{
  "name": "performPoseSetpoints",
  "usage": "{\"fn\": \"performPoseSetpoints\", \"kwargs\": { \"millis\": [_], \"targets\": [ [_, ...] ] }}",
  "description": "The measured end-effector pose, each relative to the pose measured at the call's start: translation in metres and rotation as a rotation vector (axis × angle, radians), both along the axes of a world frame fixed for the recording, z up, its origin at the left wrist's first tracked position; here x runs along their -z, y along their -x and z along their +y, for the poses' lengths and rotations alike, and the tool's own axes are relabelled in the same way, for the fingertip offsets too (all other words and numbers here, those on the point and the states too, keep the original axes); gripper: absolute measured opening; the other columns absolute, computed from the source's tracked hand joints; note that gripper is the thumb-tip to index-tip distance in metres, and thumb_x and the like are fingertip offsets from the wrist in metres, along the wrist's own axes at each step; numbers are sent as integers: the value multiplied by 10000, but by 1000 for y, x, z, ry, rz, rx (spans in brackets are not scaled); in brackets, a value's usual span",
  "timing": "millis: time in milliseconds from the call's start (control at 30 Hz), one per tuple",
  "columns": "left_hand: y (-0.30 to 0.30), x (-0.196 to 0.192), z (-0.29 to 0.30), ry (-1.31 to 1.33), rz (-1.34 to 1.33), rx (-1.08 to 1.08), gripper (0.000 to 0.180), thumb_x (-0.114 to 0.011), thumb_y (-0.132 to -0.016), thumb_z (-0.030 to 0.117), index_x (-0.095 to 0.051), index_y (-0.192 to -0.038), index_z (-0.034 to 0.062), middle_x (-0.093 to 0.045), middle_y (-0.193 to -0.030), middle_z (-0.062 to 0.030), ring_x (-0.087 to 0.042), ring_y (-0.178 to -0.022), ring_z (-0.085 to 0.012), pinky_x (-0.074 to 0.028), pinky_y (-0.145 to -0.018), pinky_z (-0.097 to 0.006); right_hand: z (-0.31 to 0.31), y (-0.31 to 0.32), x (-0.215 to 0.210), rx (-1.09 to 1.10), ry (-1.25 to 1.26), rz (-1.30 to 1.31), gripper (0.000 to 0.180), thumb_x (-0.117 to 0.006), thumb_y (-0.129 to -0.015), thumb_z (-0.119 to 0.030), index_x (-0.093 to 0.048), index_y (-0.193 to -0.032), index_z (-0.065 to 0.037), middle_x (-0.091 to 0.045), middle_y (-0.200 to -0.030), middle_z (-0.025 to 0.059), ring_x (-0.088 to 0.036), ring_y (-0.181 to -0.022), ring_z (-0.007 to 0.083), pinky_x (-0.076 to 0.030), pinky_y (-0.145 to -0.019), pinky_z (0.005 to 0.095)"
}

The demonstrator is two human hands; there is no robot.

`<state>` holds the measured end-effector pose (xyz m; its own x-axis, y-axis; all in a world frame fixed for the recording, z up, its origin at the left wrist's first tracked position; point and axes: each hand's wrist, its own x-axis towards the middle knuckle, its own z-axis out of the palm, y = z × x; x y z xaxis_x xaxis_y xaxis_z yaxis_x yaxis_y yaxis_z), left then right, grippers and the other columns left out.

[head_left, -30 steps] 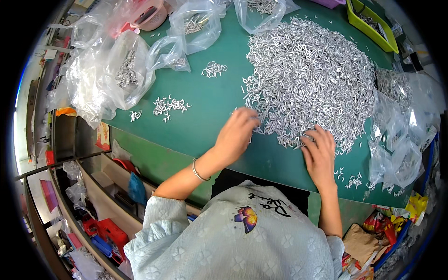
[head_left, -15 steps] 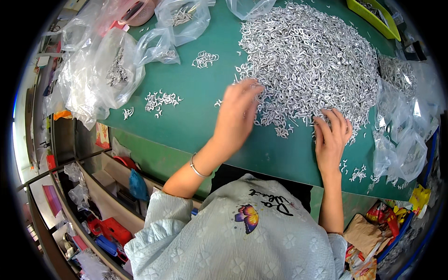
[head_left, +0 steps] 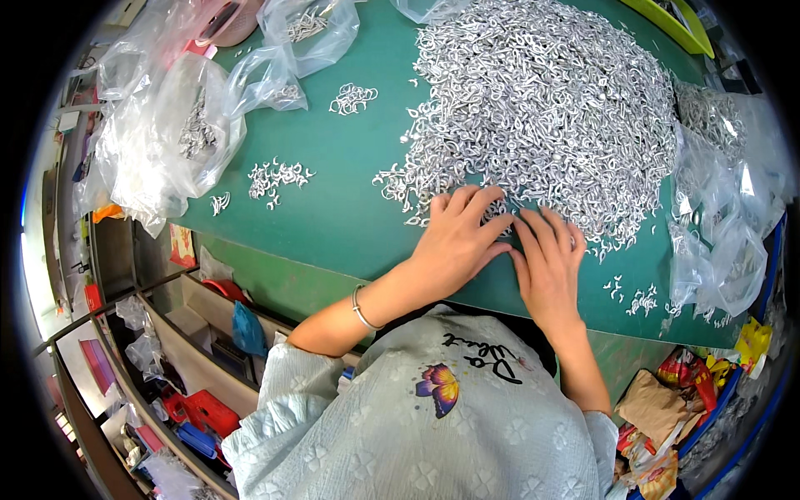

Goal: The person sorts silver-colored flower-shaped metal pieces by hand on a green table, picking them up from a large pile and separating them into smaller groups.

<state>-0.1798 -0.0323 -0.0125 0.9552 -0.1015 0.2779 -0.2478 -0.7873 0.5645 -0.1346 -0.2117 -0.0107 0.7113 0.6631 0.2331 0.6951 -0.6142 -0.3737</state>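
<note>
A wide heap of small silver metal hooks and eyelets point(head_left: 550, 108) covers much of the green table point(head_left: 333, 167). My left hand point(head_left: 460, 242) rests at the heap's near edge, fingers apart and bent over the small pieces, with a bracelet point(head_left: 360, 308) at its wrist. Beside it, my right hand point(head_left: 550, 262) also touches the near edge of the heap, its fingers spread and pointing away from me. The two thumbs lie close together. Some pieces beneath the fingertips are hidden, and no piece shows gripped in either hand.
Small groups of curved pieces point(head_left: 279, 177) and rings point(head_left: 353, 99) lie to the left. Clear plastic bags point(head_left: 150, 142) holding parts are at the far left, with more bags point(head_left: 725, 242) at the right. A yellow-green tray point(head_left: 679, 25) stands at the far right corner.
My left hand has come nearer and to the right, and my right hand has moved left, so they are now side by side. Some pieces have spread out at the heap's left edge.
</note>
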Motion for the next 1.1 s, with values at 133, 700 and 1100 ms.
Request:
{"fn": "performPoseSetpoints", "kwargs": {
  "millis": [133,700,1100],
  "targets": [
    [5,10,17,-111,-10,-163,335,-716,-747,69,-643,-1070,119,-526,-1185,-92,-482,-1096,-298,-353,-865,-417,-24,11,1,55,-16,22,311,-674,-799,-82,-640,-1106,-43,-565,-1231,68,-480,-1186,283,-309,-1004,465],
    [9,12,-13,-13,-15,-165,328,-711,-761,37,-633,-1076,84,-544,-1105,-66,-507,-988,-246,-346,-814,-376,3,18,0,28,81,52,411,-643,-837,-125,-569,-1235,-53,-501,-1328,59,-393,-1286,302,-245,-1034,520],
    [26,10,-16,80,0,-207,345,-700,-782,30,-624,-1116,65,-554,-1047,-64,-518,-907,-231,-348,-779,-359,-9,33,4,12,50,148,405,-604,-837,-63,-575,-1239,-31,-501,-1353,60,-407,-1284,308,-238,-1041,508]
  ]
}}
